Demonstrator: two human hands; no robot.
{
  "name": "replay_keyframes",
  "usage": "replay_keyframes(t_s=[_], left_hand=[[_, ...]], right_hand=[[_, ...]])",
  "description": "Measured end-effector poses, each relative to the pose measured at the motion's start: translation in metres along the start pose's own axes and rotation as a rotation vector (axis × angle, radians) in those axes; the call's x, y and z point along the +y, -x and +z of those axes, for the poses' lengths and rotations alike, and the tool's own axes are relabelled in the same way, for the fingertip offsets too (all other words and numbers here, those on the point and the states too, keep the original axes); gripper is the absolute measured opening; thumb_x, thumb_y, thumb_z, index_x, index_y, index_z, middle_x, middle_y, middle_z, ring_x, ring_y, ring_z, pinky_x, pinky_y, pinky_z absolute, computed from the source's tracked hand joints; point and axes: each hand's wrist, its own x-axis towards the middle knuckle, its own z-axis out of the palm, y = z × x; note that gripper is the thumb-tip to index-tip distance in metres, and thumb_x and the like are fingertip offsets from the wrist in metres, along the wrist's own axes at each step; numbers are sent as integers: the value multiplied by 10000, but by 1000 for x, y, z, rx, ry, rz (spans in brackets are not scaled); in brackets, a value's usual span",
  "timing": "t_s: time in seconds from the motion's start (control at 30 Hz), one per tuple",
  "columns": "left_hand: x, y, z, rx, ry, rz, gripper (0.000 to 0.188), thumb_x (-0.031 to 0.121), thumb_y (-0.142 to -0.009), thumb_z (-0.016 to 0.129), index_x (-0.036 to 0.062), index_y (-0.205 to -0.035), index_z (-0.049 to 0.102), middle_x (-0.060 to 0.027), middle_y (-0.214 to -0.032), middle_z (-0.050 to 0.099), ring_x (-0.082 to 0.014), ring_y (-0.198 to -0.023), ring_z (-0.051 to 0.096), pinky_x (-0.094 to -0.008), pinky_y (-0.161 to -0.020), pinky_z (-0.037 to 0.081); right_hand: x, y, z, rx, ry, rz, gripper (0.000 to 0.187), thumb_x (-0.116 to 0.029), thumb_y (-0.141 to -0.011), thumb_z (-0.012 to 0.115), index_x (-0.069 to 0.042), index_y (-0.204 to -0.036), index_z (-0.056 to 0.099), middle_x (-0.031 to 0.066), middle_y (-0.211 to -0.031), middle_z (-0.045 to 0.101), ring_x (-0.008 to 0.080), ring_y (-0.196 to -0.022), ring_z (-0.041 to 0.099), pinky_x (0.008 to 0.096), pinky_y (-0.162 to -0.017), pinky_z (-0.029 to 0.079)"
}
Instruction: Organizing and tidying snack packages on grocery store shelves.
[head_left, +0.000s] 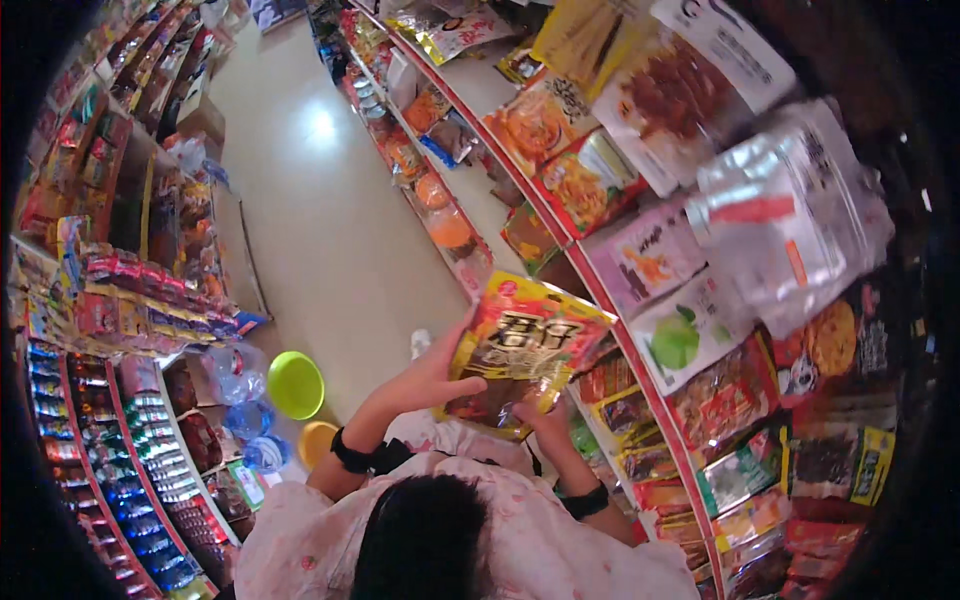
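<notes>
Between my two hands is a red and yellow snack bag (522, 335) with a clear lower window that shows dark contents. My left hand (437, 376) grips its left edge, with the thumb lying across the front. At the lower right corner of the bag, my right hand (543, 413) pinches it, the thumb in front; the other fingers are mostly hidden behind. The bag is tilted, held in front of my body beside the right-hand shelf (655, 375). Each wrist wears a black band.
On the right, shelves carry many packets, including a white pack with a green fruit picture (680, 338) and a large silvery plastic bag (800, 210). Left shelves hold bottles and snacks. A green basin (296, 385) and a yellow one (318, 443) are by the aisle floor (330, 220).
</notes>
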Motion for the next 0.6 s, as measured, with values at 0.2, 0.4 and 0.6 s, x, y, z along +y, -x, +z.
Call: replay_keyframes(t_s=[0.2, 0.4, 0.6], left_hand=[[-41, -16, -86, 263, 66, -148, 870, 195, -746, 673, 2, -1366, 94, -212, -1313, 320, -271, -1191, 381, -359, -982, 322], [-68, -53, -178, 190, 363, -253, 795, 100, -780, 632, 48, -1371, 102, -149, -1250, 393, -214, -1138, 419, -343, -949, 377], [-71, -120, -249, 175, 145, -13, 742, 90, -792, 613, 37, -1355, 134, -143, -1245, 390, -197, -1100, 441, -330, -892, 416]], right_hand=[[-62, -66, 85, 57, 335, 126, 329, -131, -700, 700, -56, -986, 554, 27, -853, 587, 121, -735, 575, 250, -638, 469], [-63, -166, 131, -58, 62, -28, 233, -90, -766, 643, -43, -975, 550, 16, -861, 583, 103, -734, 564, 255, -633, 471], [-107, -238, 185, 78, 99, -119, 278, -164, -744, 676, -46, -980, 586, 9, -854, 599, 81, -740, 548, 241, -661, 451]])
